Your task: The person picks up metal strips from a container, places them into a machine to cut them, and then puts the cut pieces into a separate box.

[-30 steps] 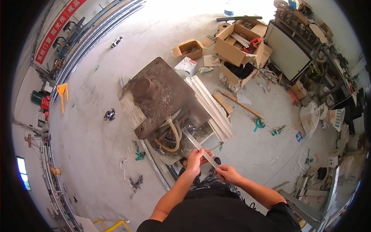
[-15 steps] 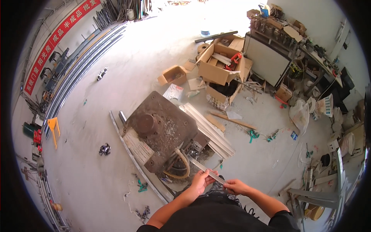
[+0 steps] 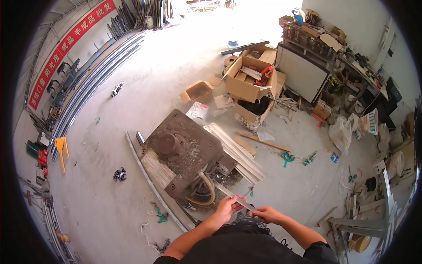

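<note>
A flat, light metal strip [image 3: 225,189] slants from the machine's near side down to my hands. Around its middle, my left hand [image 3: 226,208] is closed with the palm partly turned up. At the strip's near end, the fingers of my right hand [image 3: 265,214] pinch it. The far end of the strip meets a metal fixture [image 3: 223,167] on the heavy brown machine [image 3: 193,132]; whether it sits inside cannot be made out. Beside the fixture loops a pale hose [image 3: 212,189]. Metal chips lie scattered over the machine's top.
White profiles [image 3: 237,152] lie just right of the machine, and a long metal bar [image 3: 149,176] runs along its left. Beyond stand open cardboard boxes [image 3: 248,83]. A cluttered workbench [image 3: 316,48] is at the far right. Metal frames [image 3: 360,224] stand at the near right.
My hands and the strip have shifted very slightly; both hands keep their hold. The whole view has moved a little.
</note>
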Action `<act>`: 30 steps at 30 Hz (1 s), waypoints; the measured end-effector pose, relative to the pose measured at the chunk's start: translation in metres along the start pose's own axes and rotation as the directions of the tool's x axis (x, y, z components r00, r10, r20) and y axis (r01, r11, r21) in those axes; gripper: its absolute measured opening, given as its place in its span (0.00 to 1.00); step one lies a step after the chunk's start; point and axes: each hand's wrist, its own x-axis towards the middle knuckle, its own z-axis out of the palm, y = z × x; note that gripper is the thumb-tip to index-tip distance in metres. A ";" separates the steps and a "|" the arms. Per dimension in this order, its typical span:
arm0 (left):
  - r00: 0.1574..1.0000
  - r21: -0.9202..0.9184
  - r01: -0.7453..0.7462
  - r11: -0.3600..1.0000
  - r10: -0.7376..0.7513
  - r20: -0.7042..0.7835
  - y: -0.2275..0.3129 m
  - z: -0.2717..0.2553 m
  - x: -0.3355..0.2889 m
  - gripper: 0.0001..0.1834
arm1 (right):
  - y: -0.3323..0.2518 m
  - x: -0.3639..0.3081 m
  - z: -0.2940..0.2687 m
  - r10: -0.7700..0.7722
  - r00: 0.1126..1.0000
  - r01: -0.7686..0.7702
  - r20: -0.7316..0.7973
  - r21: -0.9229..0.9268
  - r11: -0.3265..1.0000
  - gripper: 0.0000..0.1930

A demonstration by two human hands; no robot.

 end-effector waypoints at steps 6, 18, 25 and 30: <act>0.973 -0.180 -0.212 0.960 0.191 -0.125 -0.023 0.012 0.000 0.10 | -0.003 0.003 0.005 -0.053 0.998 0.056 0.043 -0.063 0.996 0.15; 0.946 -0.103 -0.288 0.952 0.265 -0.189 -0.061 0.035 -0.007 0.13 | -0.012 0.012 0.014 -0.077 0.997 0.077 -0.008 -0.020 0.997 0.18; 0.939 -0.036 -0.277 0.960 0.263 -0.222 -0.064 0.035 0.001 0.12 | 0.008 0.035 0.009 -0.160 0.984 0.152 -0.076 -0.107 0.983 0.18; 0.975 -0.027 -0.217 0.976 0.215 -0.062 -0.072 0.031 -0.004 0.13 | 0.007 0.011 0.010 -0.158 0.984 0.153 -0.084 -0.063 0.986 0.18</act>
